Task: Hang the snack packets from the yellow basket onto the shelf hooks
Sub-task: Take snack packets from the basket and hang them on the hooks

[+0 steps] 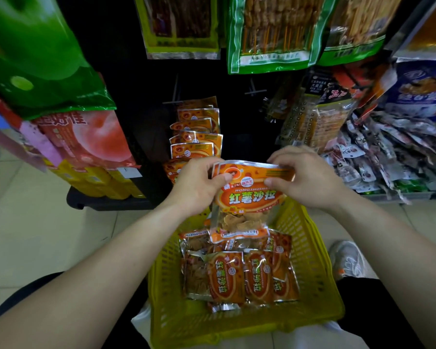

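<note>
An orange snack packet with red lettering hangs upright above the yellow basket. My left hand pinches its top left corner and my right hand pinches its top right corner. A second packet edge shows just behind the top of it. Several more orange packets lie flat in the basket. Behind my hands, a row of the same orange packets hangs on a shelf hook. An empty hook sticks out of the dark shelf panel to the right of that row.
Green skewer-snack bags hang overhead. Large green and pink bags fill the left side. A heap of small packets lies on the right shelf. A sneaker rests on the tiled floor beside the basket.
</note>
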The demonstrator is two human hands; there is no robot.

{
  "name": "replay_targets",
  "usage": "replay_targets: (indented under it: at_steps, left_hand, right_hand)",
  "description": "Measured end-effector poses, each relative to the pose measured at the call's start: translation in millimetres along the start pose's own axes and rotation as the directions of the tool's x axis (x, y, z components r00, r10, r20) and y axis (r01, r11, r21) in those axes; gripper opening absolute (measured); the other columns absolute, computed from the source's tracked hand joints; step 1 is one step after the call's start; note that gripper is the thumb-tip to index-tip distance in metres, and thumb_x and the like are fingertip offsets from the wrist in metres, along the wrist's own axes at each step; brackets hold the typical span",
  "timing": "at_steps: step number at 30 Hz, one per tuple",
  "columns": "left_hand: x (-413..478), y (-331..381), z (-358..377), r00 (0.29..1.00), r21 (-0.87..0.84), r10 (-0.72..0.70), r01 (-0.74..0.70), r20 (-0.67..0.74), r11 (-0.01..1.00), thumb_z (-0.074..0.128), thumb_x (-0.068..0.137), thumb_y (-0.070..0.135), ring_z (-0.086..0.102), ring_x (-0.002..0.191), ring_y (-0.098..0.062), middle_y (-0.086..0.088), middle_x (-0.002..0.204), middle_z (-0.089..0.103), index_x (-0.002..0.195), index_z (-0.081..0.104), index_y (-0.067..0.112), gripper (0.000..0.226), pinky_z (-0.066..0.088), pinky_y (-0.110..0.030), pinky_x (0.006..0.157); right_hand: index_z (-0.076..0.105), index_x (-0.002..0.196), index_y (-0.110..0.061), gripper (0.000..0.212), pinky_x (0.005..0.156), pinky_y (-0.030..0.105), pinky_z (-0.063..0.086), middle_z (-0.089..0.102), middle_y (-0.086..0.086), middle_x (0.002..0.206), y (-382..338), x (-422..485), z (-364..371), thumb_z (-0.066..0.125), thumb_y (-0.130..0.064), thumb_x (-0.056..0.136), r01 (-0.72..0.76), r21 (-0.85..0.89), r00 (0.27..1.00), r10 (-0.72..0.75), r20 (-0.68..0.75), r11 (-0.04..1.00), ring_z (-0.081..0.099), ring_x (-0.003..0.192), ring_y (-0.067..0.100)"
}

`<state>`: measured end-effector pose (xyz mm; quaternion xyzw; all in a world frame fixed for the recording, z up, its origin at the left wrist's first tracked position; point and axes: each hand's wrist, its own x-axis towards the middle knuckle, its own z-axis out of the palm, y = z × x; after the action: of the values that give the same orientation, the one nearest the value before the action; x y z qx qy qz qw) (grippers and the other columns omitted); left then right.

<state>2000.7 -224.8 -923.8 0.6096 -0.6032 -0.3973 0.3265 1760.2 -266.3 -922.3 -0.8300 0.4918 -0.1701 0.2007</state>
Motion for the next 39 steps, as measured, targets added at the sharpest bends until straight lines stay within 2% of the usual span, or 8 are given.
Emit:
replay_targets:
  at_steps: [2,4,8,13,19,28,35,39]
  left_hand:
    - [0.3,-1.2,-4.0,1.000,-0.036,-0.006,0.006,-0.012,0.999,0.070,0.093,0.021,0.073,0.091,-0.009,0.004,0.099,0.076,0.108,0.072,0.018,0.016,0.061,-0.038,0.083]
    - [1.0,-1.8,-7.4,1.000,-0.091,-0.013,0.010,-0.028,0.996,0.073,0.089,0.018,0.074,0.090,-0.010,0.003,0.097,0.077,0.105,0.073,0.018,0.016,0.062,-0.038,0.082]
    - [3.7,-3.3,-13.5,0.996,-0.118,-0.009,-0.001,-0.087,0.993,0.080,0.082,0.018,0.074,0.089,-0.008,0.003,0.096,0.077,0.104,0.074,0.013,0.023,0.062,-0.029,0.076]
    - [5.5,-4.6,-13.7,0.995,-0.107,0.001,-0.012,-0.100,0.994,0.079,0.082,0.021,0.072,0.087,-0.002,0.007,0.092,0.075,0.105,0.073,0.014,0.024,0.057,-0.017,0.067]
    - [5.1,-3.3,-14.1,0.997,-0.122,-0.016,0.008,-0.071,0.992,0.075,0.086,0.021,0.075,0.083,-0.007,0.007,0.084,0.078,0.083,0.068,0.025,0.008,0.058,-0.018,0.065]
    - [3.9,-0.1,-12.9,0.998,-0.096,-0.014,0.009,-0.054,0.995,0.071,0.091,0.021,0.074,0.082,-0.005,0.007,0.086,0.077,0.086,0.067,0.031,0.012,0.059,-0.018,0.066]
    - [4.4,-2.8,-9.7,0.999,-0.078,-0.004,0.001,-0.040,0.997,0.072,0.090,0.022,0.074,0.080,-0.005,0.011,0.080,0.077,0.086,0.069,0.028,0.007,0.058,-0.018,0.064]
    - [3.6,-5.8,-4.3,0.999,0.038,0.036,-0.035,-0.036,0.999,0.074,0.090,0.021,0.074,0.075,-0.007,0.005,0.075,0.076,0.073,0.066,0.022,0.018,0.061,-0.030,0.068]
  right_hand:
    - [0.067,0.088,-0.026,0.007,0.065,0.025,0.044,0.067,-0.011,0.087,3.3,0.0,-1.8,0.072,-0.031,0.087,-0.027,0.130,1.000,0.025,0.019,0.991,0.061,0.081,0.005]
    - [0.062,0.080,-0.030,0.013,0.056,0.013,0.037,0.064,-0.013,0.075,4.9,0.4,-1.1,0.070,-0.027,0.090,-0.040,0.183,0.999,0.036,0.024,0.982,0.060,0.074,-0.004]
    - [0.058,0.074,-0.032,0.020,0.053,0.008,0.039,0.063,-0.014,0.071,3.9,2.0,-0.2,0.072,-0.029,0.088,-0.062,0.232,0.998,0.065,-0.006,0.971,0.059,0.069,-0.009]
    - [0.059,0.074,-0.031,0.020,0.049,0.008,0.037,0.063,-0.013,0.069,4.2,4.6,-1.2,0.074,-0.034,0.086,-0.100,0.235,0.993,0.112,-0.040,0.967,0.059,0.067,-0.009]
    - [0.061,0.072,-0.020,0.026,0.046,0.010,0.035,0.059,-0.007,0.062,3.5,3.6,-2.0,0.075,-0.039,0.084,-0.112,0.220,0.990,0.129,-0.062,0.969,0.056,0.059,-0.005]
    - [0.058,0.070,-0.022,0.029,0.046,0.009,0.035,0.056,-0.008,0.060,2.4,3.5,-2.3,0.073,-0.041,0.086,-0.117,0.183,0.990,0.129,-0.055,0.976,0.055,0.059,-0.007]
    - [0.058,0.073,-0.025,0.024,0.051,0.016,0.033,0.056,-0.009,0.069,5.6,5.0,-3.6,0.070,-0.039,0.088,-0.062,0.124,0.997,0.056,0.047,0.990,0.055,0.064,0.002]
    - [0.055,0.078,-0.032,0.018,0.059,0.031,0.040,0.058,-0.012,0.074,-2.4,1.4,-0.9,0.066,-0.039,0.090,-0.024,0.037,0.983,0.017,0.182,0.999,0.058,0.072,0.008]
